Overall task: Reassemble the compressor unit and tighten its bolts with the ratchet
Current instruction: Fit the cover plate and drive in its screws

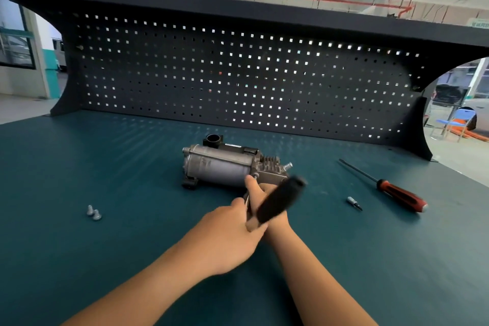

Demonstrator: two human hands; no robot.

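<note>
The grey compressor unit lies on its side in the middle of the green bench mat. A bolt sticks out of its near right end. The ratchet has a black handle, blurred, that slants up to the right in front of my hands. My left hand grips the ratchet's lower end. My right hand holds the thin metal shaft that runs up toward the bolt, and its thumb tip lies beside the bolt. The handle hides the right fingers. Two loose bolts lie on the mat at the left.
A red and black screwdriver lies on the mat to the right. A small metal bit lies beside it. A dark pegboard closes off the back of the bench, under a shelf. The mat reaches every edge of the bench.
</note>
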